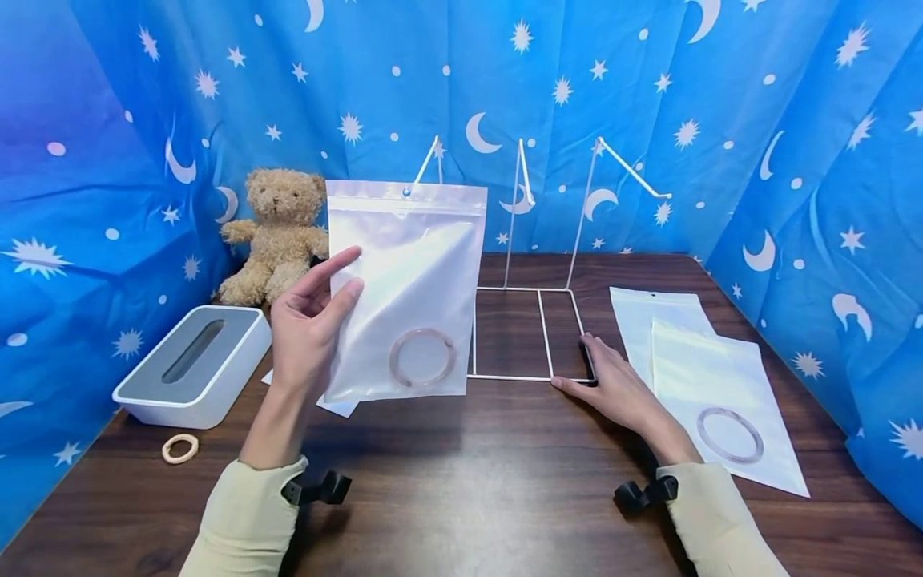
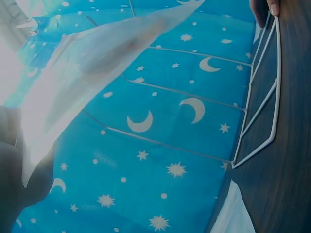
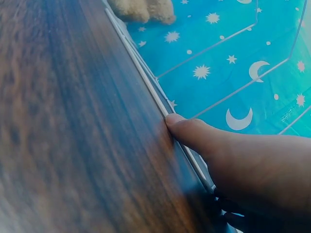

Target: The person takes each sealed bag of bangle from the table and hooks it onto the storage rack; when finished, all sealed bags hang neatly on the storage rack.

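My left hand [image 1: 306, 328] holds a white zip bag [image 1: 404, 264] upright by its left edge, thumb in front and some fingers hidden behind. A pinkish bangle [image 1: 421, 385] shows in the lower part of the bag. The bag's top hole is at the tip of the left hook [image 1: 424, 164] of a white wire rack [image 1: 544, 332]. My right hand [image 1: 613, 381] grips the rack's front right base corner, and its thumb [image 3: 194, 133] presses on the front bar in the right wrist view. The rack's middle hook [image 1: 525, 172] and right hook [image 1: 634, 168] carry nothing.
Two white bags [image 1: 721, 385] overlap at right, a bangle in the front one. At left stand a tissue box [image 1: 216, 393] with a grey lid and a teddy bear [image 1: 277, 232]. A wooden ring [image 1: 180, 449] lies before the box. Another white bag [image 1: 339, 407] peeks out below the held one.
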`<state>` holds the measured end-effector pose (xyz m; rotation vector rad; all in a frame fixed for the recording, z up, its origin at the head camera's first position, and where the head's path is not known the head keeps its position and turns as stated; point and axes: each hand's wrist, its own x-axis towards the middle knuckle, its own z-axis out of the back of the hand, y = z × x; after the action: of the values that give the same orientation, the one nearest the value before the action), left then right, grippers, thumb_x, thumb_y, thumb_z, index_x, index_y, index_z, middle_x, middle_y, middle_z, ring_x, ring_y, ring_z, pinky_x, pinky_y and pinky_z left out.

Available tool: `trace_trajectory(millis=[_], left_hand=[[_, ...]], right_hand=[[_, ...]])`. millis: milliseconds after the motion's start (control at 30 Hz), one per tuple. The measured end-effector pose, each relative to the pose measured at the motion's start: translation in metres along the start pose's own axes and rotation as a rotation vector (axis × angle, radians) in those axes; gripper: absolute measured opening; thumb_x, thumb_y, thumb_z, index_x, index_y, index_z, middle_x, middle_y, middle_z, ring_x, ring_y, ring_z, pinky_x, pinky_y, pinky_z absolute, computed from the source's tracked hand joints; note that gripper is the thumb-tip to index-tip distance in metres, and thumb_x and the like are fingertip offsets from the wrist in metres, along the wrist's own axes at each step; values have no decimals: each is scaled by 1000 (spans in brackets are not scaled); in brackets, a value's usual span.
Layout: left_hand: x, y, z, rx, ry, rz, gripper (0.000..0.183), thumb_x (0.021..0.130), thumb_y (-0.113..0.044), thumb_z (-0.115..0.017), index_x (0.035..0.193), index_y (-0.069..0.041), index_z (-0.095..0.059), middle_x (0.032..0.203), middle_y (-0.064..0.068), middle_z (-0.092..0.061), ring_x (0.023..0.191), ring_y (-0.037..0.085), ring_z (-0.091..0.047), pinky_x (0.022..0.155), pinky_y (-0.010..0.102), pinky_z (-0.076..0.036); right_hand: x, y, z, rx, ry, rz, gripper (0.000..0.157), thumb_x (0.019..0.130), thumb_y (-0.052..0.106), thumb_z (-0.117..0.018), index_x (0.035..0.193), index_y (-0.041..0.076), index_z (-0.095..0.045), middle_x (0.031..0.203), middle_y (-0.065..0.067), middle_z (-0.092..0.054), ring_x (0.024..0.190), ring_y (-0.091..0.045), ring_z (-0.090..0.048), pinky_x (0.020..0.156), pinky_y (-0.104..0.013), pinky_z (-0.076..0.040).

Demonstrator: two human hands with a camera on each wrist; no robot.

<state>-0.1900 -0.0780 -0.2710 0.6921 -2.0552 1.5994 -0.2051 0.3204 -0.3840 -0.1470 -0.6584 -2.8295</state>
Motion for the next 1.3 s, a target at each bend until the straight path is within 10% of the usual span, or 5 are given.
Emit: trace_trajectory(millis=[400, 900, 1300], left_hand=[[7, 8, -1, -25, -3, 28, 37, 89, -1, -71, 125, 1, -65, 112, 20, -68, 73, 16, -66, 59, 23, -53], [19, 18, -4, 29, -4, 61, 36, 89, -5, -71, 125, -2, -67, 127, 15, -63, 84, 14, -61, 64, 20, -50], [62, 56, -15, 0, -53, 7, 34, 88, 2, -70, 121, -1, -69, 123, 13, -66, 41, 5, -27, 45, 16, -33]], right_hand=[[0, 1, 1, -30, -14, -5, 106, 85, 63, -63, 149, -12, -23, 151, -33, -27, 140, -46, -25, 110, -58, -24], [-2, -2, 3, -38, 6, -27, 109, 85, 67, -60, 150, -11, -23, 153, -32, -24, 142, -45, -20, 111, -58, -21], [-2, -1, 1, -46, -2, -32, 109, 84, 70, -59, 150, -10, -24, 154, -30, -24, 143, -44, -20, 111, -58, -21]])
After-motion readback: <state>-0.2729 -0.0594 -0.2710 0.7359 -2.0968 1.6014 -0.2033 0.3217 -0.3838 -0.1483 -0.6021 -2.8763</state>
